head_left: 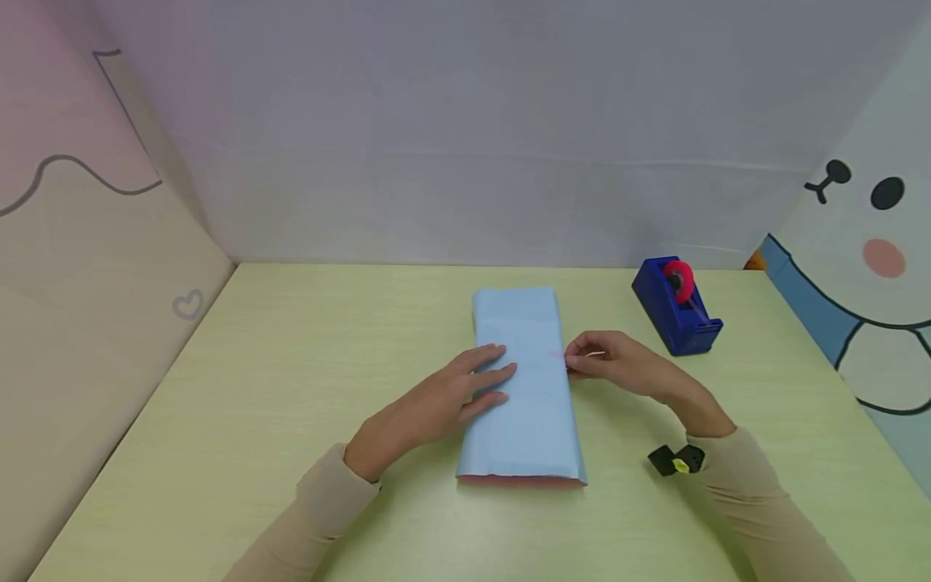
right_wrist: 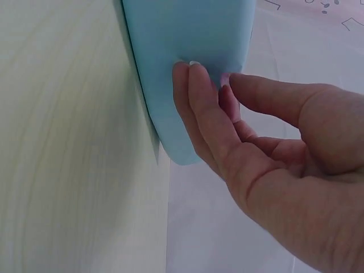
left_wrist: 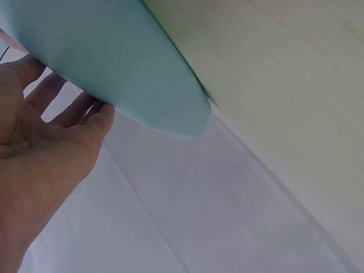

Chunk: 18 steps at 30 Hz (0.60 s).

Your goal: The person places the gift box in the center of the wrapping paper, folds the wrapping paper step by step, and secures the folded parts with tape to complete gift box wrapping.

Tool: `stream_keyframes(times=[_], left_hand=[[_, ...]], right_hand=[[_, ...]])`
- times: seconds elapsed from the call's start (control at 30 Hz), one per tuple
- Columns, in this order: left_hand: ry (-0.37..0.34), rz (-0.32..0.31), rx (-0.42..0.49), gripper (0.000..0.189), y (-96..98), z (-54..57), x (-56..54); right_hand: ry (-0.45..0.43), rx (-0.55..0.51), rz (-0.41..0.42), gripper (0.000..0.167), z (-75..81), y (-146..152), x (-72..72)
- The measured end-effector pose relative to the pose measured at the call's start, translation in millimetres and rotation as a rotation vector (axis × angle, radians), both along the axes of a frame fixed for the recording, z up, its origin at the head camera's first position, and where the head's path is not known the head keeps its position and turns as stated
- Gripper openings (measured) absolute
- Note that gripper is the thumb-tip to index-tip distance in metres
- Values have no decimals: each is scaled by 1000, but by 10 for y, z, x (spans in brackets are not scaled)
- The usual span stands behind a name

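A light blue folded paper packet [head_left: 520, 428] lies on the table, its pinkish-red inner side showing at the near end. On its left side rests my left hand [head_left: 429, 404], fingers spread and nearly straight over the top; in the left wrist view the hand [left_wrist: 57, 136] meets the edge of the blue paper [left_wrist: 142, 85]. My right hand [head_left: 625, 365] is at the packet's right edge. Its thumb and index finger pinch a small pinkish strip of tape [right_wrist: 225, 79], part of which lies on the paper. The other fingertips touch the packet's side [right_wrist: 187, 34].
A blue tape dispenser [head_left: 672, 311] with a red-cored roll stands at the back right of the pale wooden table [head_left: 327, 323], beyond my right hand. A black wrist device [head_left: 676, 461] sits at the right cuff. Cloth-like walls [head_left: 473, 202] border the back and sides.
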<state>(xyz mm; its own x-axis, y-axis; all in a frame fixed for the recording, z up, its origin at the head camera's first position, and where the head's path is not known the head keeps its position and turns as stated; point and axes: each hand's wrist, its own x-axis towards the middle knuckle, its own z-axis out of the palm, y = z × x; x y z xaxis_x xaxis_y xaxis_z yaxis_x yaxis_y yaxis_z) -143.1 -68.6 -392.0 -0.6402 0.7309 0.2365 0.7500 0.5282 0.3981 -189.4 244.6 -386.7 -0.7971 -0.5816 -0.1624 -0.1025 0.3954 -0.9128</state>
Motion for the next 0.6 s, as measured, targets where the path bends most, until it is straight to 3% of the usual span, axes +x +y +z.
stream_keyframes(times=[0.1,0.27,0.6], left_hand=[[1,1,1,45,2,-2,-2],[6,3,2,45,2,-9,-4],[2,8,-3,45,5,-4,15]], right_hand=[[6,8,-20,18,3,-17,12],[91,66,-2,15,26,-49,36],[217,150,-30,24,55,-128,101]])
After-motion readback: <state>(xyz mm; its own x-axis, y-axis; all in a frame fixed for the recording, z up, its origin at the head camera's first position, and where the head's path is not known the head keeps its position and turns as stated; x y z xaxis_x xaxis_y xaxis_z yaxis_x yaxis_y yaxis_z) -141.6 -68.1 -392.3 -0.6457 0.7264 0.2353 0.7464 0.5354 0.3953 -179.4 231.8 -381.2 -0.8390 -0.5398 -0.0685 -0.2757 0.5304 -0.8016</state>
